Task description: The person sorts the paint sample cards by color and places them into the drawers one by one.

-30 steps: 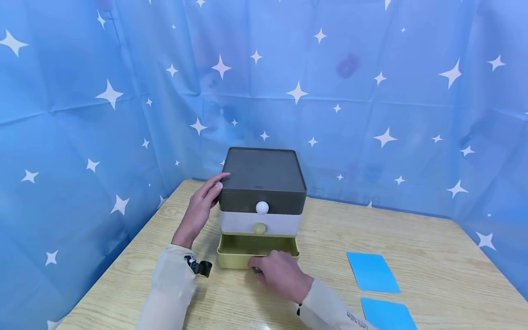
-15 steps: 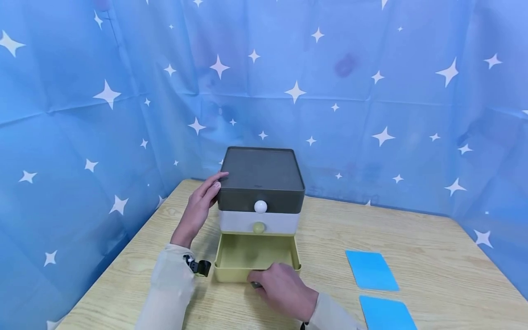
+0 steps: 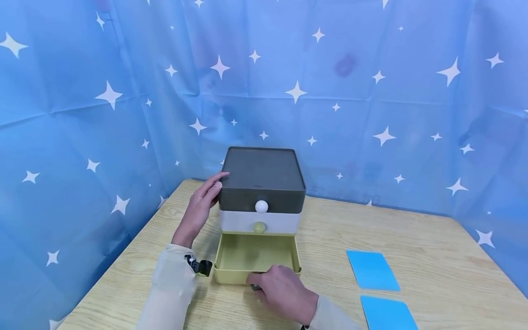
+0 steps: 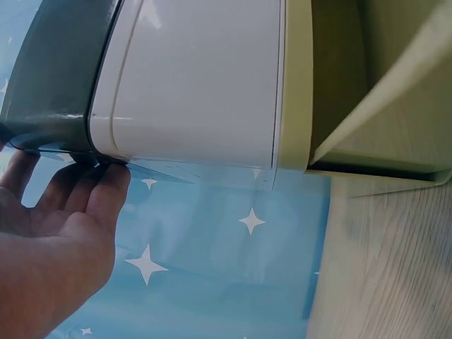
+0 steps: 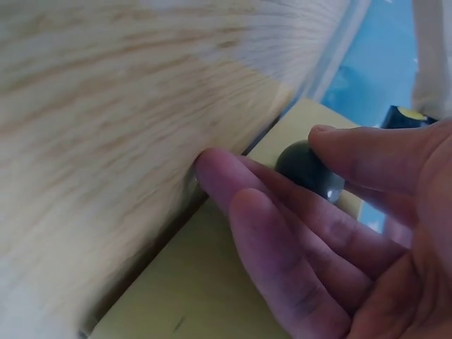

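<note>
The right hand (image 3: pixel 283 293) grasps the dark knob (image 5: pixel 304 169) of the green drawer (image 3: pixel 231 277), thumb on one side and fingers on the other. The drawer juts open from the bottom of the chest (image 3: pixel 261 169), toward the person, just above the counter (image 3: pixel 326 233). In the head view that hand stands in the way, covering the right part of the drawer's front and most of the knob. The left hand (image 3: pixel 199 206) grips nothing; its fingers are extended against the left side of the chest's dark top tier, one fingertip over the upper rim. Above the open drawer, the white tier bears a green knob (image 3: pixel 259 228) and the dark tier a white knob (image 3: pixel 261 206), both tiers closed. A black strap (image 3: pixel 200 266) sits at the left cuff, near the drawer's left corner. To the right, well apart from the chest, two blue cards (image 3: pixel 373 270) lie flat, one nearer the person, close to the right sleeve (image 3: pixel 334 316). A starry blue curtain (image 3: pixel 350 114) hangs behind and along the counter's left side.
</note>
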A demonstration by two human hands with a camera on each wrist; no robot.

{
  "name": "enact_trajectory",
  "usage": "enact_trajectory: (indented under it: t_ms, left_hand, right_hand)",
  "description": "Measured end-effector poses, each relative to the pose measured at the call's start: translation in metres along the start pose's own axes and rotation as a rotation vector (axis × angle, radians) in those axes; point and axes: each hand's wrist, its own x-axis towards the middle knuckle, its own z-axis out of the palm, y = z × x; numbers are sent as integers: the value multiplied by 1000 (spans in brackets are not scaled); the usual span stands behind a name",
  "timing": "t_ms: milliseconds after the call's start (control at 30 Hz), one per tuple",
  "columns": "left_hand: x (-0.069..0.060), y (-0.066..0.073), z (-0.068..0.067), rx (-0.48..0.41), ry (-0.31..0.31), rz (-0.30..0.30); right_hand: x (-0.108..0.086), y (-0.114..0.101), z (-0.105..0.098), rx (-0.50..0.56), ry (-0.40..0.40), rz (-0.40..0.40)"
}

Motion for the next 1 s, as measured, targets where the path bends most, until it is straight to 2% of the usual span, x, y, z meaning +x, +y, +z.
enact_trajectory:
  t_ms: [167, 300, 400, 533, 633, 767, 933, 1000]
  left_hand:
    - [0, 0, 0, 4, 2, -3]
    - [0, 1, 0, -2, 7, -4]
    - [0, 2, 1, -5, 6, -5]
    - [0, 3, 2, -1, 3, -6]
    - [0, 3, 1, 2, 4, -5]
    - [0, 2, 0, 3, 6, -4]
    - [-1, 1, 1, -7, 0, -4]
    - [0, 1, 1, -12, -2, -3]
  right_hand:
    - [-4, 1, -4, 32, -10, 0]
    - [-9, 5, -15, 124, -44, -21]
    - [-16, 12, -27, 249, -58, -45]
    - [-30, 25, -42, 346, 79, -156]
    - [-42, 39, -52, 348, 220, -194]
    - [-59, 61, -63, 325, 298, -62]
    - [-79, 91, -67, 161, 360, 225]
    - [-86, 103, -67, 97, 321, 374]
